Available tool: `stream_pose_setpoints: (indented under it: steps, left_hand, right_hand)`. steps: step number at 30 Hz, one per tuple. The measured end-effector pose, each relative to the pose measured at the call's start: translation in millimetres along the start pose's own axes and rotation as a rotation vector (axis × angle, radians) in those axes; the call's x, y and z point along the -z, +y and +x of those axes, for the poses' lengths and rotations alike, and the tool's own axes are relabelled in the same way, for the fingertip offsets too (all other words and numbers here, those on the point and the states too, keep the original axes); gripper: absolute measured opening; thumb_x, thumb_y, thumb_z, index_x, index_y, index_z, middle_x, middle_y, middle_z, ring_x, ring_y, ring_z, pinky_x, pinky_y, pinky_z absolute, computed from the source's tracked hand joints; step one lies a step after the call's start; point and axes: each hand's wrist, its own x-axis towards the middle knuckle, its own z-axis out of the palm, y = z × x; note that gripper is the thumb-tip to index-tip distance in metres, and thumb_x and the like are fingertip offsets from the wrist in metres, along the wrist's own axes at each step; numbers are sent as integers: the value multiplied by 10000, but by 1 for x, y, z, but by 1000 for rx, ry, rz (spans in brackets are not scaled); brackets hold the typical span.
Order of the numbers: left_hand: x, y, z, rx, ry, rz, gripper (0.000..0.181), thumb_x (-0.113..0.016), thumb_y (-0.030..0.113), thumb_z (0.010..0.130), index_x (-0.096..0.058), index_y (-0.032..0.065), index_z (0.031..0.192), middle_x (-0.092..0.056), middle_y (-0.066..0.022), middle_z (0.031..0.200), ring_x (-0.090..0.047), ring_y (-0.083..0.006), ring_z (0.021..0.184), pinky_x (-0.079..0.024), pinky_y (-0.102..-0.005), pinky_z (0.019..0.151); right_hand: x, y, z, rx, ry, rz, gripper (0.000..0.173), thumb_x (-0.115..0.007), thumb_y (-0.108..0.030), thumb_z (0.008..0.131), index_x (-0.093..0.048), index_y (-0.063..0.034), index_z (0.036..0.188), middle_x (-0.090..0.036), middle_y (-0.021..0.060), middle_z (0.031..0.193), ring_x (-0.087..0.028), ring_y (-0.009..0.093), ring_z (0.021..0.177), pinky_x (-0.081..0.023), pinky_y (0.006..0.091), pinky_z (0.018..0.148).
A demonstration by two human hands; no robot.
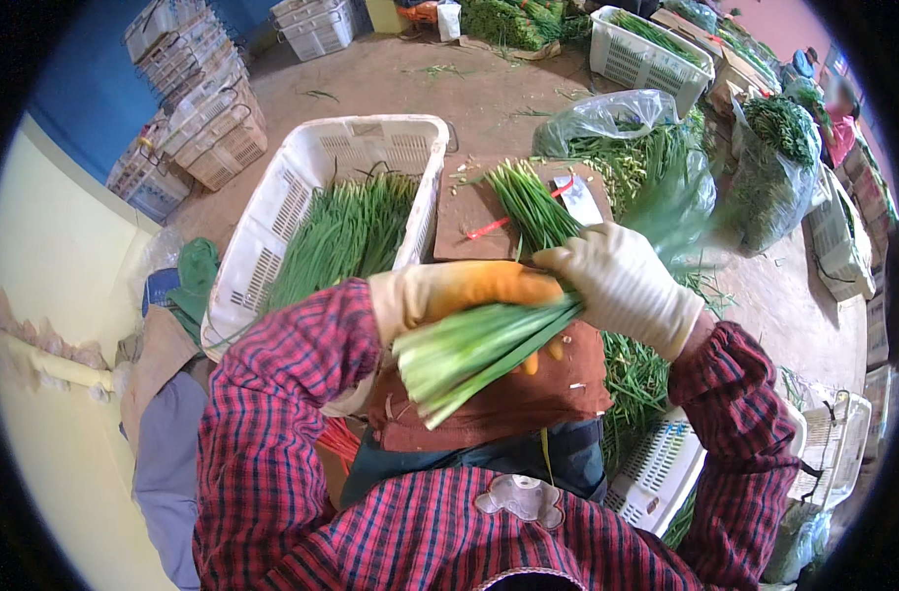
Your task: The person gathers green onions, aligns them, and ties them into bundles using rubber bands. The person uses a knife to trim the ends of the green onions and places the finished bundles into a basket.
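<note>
A bunch of garlic chives point(479, 354) slants across my lap, pale cut ends at lower left and blurred leaf tops at upper right. My left hand point(486, 284), in a cream glove with orange-coated fingers, wraps around its middle; orange fingertips show beneath. My right hand point(615, 270), gloved in white, grips the leaves just beyond it. Behind them, more chives point(527, 199) lie on a brown board point(457, 210), partly hidden by my hands. A red strip point(488, 228) and a white card point(582, 201) are on the board. Brown-red cloth point(486, 421) covers my lap.
A white plastic crate point(268, 244) holding chives point(353, 221) stands at left. Beyond the board sits a clear plastic bag point(612, 118) of greens. Stacked crates point(213, 140) stand by the blue wall. Another crate point(652, 469) is beside my right arm. A person point(841, 122) is at far right.
</note>
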Motion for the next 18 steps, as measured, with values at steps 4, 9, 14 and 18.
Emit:
stream_pose_setpoints:
  steps: [4, 9, 14, 18]
  left_hand:
    - [62, -15, -38, -178, -65, -117, 922, -365, 739, 959, -390, -2, 1508, -651, -327, 1205, -711, -482, 914, -575, -610, 833]
    - [80, -69, -68, -481, 126, -62, 905, -390, 669, 994, -282, -44, 1539, -583, -309, 1333, -675, -431, 1077, -544, -544, 958]
    - [18, -97, -24, -857, 221, 109, 898, -681, 484, 928, -263, 21, 1574, -438, -202, 1530, -468, -398, 1376, -407, -553, 1116]
    - [8, -111, -4, -965, 205, -17, 930, -754, 410, 899, -236, 77, 1597, -427, -103, 1551, -439, -255, 1409, -346, -444, 1156]
  right_hand:
    - [-12, -5, -61, -535, -6, 456, 478, -829, -363, 764, -691, -80, 1124, -733, 157, 869, -730, 331, 821, -579, 402, 737]
    - [-26, -35, -86, -922, -208, 1257, 366, -830, -219, 826, -697, -38, 1116, -725, 30, 842, -648, 92, 692, -543, 282, 637]
    - [-16, -57, -93, -995, -311, 1468, 241, -815, -152, 852, -700, -14, 1014, -703, 40, 787, -657, 126, 682, -537, 286, 642]
    - [-28, -87, -93, -924, -310, 1624, 221, -808, -132, 857, -696, -7, 1002, -694, 27, 772, -648, 113, 695, -536, 287, 663]
